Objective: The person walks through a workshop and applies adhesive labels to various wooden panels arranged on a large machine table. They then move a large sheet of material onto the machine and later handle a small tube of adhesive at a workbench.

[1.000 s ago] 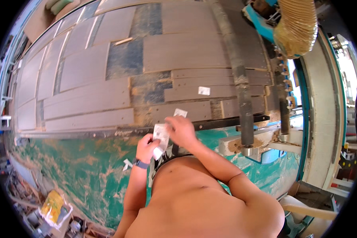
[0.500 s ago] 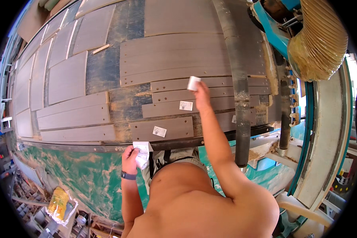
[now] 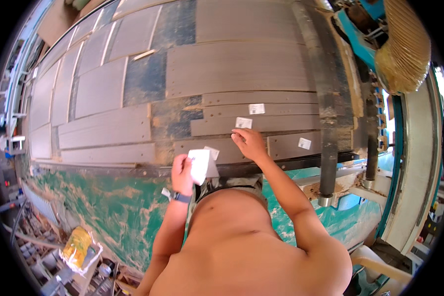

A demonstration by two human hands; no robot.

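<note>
- Far left, lower: a yellow bag (image 3: pixel 77 248) with a pale, ragged edge, set among workshop clutter; its contents are too unclear to identify.
- Left: a green surface (image 3: pixel 108 207), streaked with dust, below the near edge of the desk.
- Left to right: the desk (image 3: pixel 145 84), dark blue and dusty where bare, carrying flat grey-brown panels (image 3: pixel 101 89); a thin pale strip (image 3: pixel 144 55) lies at upper left.
- Centre left: the left hand (image 3: pixel 182 172), its fingers clamped on white label sheets (image 3: pixel 199 165) at the desk's near edge.
- Centre: the right hand (image 3: pixel 250 144), fingers slightly apart, just beside a printed label (image 3: pixel 243 123) on a panel; contact cannot be told. A farther label (image 3: pixel 256 108) lies beyond.
- Right: an outlying label (image 3: pixel 304 143) on a panel, near a dark cylinder (image 3: pixel 328 158).
- Far right: a ribbed, yellowish hose (image 3: pixel 404 44) and a pale beam (image 3: pixel 414 167).
</note>
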